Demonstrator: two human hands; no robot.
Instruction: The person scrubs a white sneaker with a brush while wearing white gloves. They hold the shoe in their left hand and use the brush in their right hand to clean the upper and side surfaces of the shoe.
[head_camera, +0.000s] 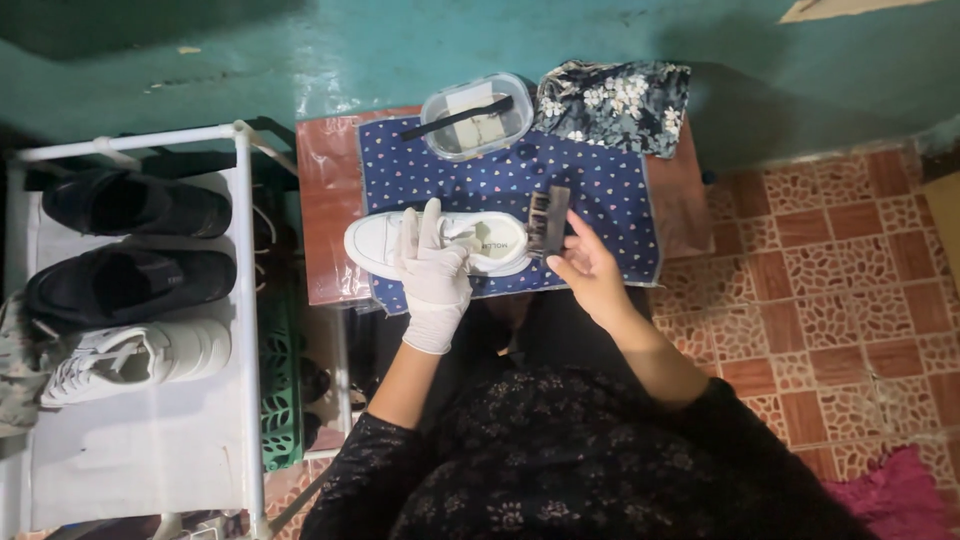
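A white sneaker lies on its side on a blue cloth with small hearts spread over a low brown table. My left hand, in a white glove, grips the sneaker around its middle. My right hand, bare, holds a dark brush by its back, with the bristles against the sneaker's heel end.
A clear plastic container with a thin dark brush across its top and a floral cloth sit at the table's far edge. To the left stands a white shoe rack holding two black shoes and a white sneaker. Tiled floor lies right.
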